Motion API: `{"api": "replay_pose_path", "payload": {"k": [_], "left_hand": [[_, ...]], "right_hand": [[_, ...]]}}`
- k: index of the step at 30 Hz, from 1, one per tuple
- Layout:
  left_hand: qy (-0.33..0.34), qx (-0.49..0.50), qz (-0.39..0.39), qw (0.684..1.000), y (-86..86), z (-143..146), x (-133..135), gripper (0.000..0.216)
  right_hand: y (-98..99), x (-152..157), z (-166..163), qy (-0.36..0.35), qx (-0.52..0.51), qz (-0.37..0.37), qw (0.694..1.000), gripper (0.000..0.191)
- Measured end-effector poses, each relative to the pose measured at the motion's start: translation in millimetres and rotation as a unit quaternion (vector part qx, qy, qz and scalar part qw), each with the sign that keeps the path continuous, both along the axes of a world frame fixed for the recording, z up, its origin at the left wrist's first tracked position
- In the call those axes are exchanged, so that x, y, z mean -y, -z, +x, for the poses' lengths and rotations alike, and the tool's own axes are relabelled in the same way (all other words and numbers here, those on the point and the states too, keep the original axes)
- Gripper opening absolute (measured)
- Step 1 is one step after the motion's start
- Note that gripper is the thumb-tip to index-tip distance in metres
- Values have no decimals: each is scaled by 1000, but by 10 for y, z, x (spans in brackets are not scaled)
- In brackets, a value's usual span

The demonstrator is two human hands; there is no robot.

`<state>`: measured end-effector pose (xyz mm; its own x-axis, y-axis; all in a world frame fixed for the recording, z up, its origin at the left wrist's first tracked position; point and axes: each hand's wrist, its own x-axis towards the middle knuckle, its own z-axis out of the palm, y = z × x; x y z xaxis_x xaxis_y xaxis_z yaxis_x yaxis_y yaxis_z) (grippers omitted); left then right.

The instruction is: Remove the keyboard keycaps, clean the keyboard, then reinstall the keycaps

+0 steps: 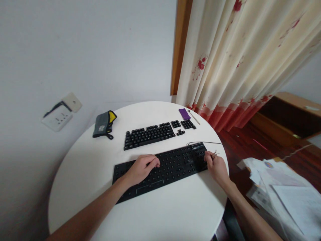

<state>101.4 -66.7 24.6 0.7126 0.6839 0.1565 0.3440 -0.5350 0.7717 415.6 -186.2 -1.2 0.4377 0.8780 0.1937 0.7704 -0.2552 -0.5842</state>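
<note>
A black keyboard (175, 164) without its keycaps lies on the white round table (160, 214), its key posts showing. My left hand (144, 167) rests over its left-middle part with the fingers curled closed; whatever may be inside them is hidden. At the keyboard's right end, my right hand (217, 167) is closed around a small wire keycap puller (216, 152), whose thin prongs stick out past the fingers. Behind the keyboard, loose black keycaps (150, 135) are laid out in keyboard order, in separate blocks.
A grey and yellow cloth (102, 124) sits at the table's back left. Toward the back right are a purple cloth (184, 113) and a thin brush (194, 117). The keyboard cable (208, 143) runs off the right edge. Papers (288, 190) are piled beyond it.
</note>
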Motion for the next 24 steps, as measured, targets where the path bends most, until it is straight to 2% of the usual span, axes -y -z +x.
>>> {"api": "replay_pose_path", "payload": {"k": [3, 6, 9, 14, 18, 24], "left_hand": [[2, 1, 1, 1000, -8, 3, 4, 36], [4, 2, 4, 1000, -7, 5, 2, 35], [4, 1, 4, 1000, 1, 3, -3, 35], [8, 10, 18, 1000, 7, -2, -2, 29], [5, 43, 42, 998, 1, -5, 21, 13], [-10, 80, 85, 993, -13, -18, 52, 41]], "right_hand": [[54, 48, 30, 6, -147, 52, 988, 46], [68, 103, 45, 60, -246, 93, 963, 46], [29, 142, 62, 75, -274, 122, 951, 45], [-137, 117, -29, 38, -277, 168, 945, 44], [-324, -54, -385, -49, -269, 155, 949, 40], [-523, -403, -1057, -217, -184, 98, 954, 30]]}}
